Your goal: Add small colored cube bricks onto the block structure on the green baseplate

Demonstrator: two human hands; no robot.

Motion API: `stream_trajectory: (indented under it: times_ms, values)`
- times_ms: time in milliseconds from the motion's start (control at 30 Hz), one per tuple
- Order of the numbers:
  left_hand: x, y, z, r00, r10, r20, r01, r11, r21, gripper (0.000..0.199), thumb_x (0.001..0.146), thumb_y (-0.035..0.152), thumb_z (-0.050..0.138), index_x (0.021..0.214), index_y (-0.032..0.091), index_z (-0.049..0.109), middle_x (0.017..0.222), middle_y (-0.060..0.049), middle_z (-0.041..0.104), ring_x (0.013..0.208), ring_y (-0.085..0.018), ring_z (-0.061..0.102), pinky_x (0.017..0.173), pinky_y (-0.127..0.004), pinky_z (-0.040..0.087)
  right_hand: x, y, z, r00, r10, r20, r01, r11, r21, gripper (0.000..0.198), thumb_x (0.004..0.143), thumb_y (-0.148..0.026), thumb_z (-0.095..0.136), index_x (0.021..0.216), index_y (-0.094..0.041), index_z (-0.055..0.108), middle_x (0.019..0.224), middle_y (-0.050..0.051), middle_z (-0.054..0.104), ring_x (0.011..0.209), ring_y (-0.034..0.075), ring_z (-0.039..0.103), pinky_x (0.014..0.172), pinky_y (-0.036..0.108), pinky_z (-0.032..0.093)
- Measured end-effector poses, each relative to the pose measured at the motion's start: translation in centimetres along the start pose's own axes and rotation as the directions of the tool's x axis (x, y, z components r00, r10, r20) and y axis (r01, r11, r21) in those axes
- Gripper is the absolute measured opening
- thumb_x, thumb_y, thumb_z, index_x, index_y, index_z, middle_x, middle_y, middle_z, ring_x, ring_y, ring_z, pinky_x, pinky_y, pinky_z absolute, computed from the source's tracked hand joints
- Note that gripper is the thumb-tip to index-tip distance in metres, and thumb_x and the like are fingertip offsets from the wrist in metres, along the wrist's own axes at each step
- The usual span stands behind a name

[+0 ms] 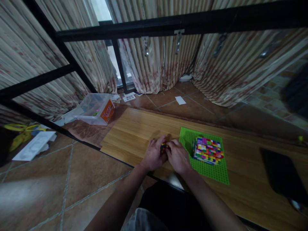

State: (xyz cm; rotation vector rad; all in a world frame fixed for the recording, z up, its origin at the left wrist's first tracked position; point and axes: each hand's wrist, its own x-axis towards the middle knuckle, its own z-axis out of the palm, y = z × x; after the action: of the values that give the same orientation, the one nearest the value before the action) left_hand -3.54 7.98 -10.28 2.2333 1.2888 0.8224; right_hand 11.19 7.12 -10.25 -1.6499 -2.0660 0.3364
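Note:
Close together over the wooden board, my left hand (154, 154) and my right hand (177, 155) both have their fingers closed on a small cluster of toy building bricks (163, 147). Its dark, yellow and reddish colours show between the fingertips; the rest is hidden. Just right of my right hand lies a green studded baseplate (209, 173). On it stands a block of many-coloured building bricks (209, 150), stacked in layers.
A clear plastic box (93, 110) with an orange label and a few bricks stands at the board's far left. A dark flat object (282, 171) lies on the wooden board (134, 128) at right. Black metal bars (154, 30) cross above. White foam (35, 146) lies on the floor.

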Motion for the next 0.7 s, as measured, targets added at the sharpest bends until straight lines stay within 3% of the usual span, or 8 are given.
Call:
stream_trajectory:
  times_ms: [300, 467, 567, 700]
  values:
    - [-0.4, -0.1, -0.1, 1.000, 0.030, 0.002, -0.030, 0.998, -0.052, 0.065, 0.072, 0.014, 0.059, 0.135, 0.017, 0.043, 0.117, -0.011, 0.064, 0.113, -0.026, 0.055, 0.100, -0.046, 0.041, -0.8, 0.4, -0.1, 0.998, 0.059, 0.010, -0.059, 0.987, 0.149, 0.012, 0.082, -0.016, 0.054, 0.087, -0.021, 0.063, 0.089, 0.005, 0.062, 0.084, 0.020, 0.060, 0.079, 0.033, 0.047]
    - [-0.6, 0.1, -0.5, 0.997, 0.060, -0.040, -0.063, 0.994, -0.093, 0.055, 0.074, 0.016, 0.062, 0.128, 0.018, 0.050, 0.119, -0.011, 0.063, 0.116, -0.026, 0.054, 0.101, -0.046, 0.042, -0.9, 0.0, -0.6, 0.992, 0.109, -0.062, -0.084, 0.947, 0.310, 0.010, 0.080, -0.019, 0.056, 0.077, -0.021, 0.065, 0.081, 0.003, 0.063, 0.076, 0.018, 0.060, 0.073, 0.032, 0.048]
    - [-1.1, 0.8, -0.6, 0.993, 0.010, -0.117, -0.026, 0.990, -0.138, 0.044, 0.079, 0.017, 0.060, 0.123, 0.020, 0.054, 0.123, -0.010, 0.061, 0.120, -0.024, 0.053, 0.101, -0.045, 0.043, -1.6, -0.3, -0.9, 0.972, 0.203, -0.117, -0.125, 0.872, 0.474, 0.012, 0.082, -0.026, 0.057, 0.082, -0.022, 0.069, 0.083, 0.004, 0.068, 0.076, 0.018, 0.063, 0.073, 0.032, 0.050]
    - [-2.0, 2.7, -0.2, 0.975, -0.141, -0.175, 0.092, 0.960, -0.263, 0.027, 0.088, 0.025, 0.056, 0.114, 0.022, 0.061, 0.109, -0.007, 0.068, 0.104, -0.020, 0.063, 0.093, -0.038, 0.050, -3.4, -1.0, -1.1, 0.926, 0.359, -0.117, -0.163, 0.660, 0.733, 0.019, 0.082, -0.034, 0.059, 0.091, -0.022, 0.071, 0.088, 0.005, 0.072, 0.081, 0.020, 0.067, 0.075, 0.034, 0.053]
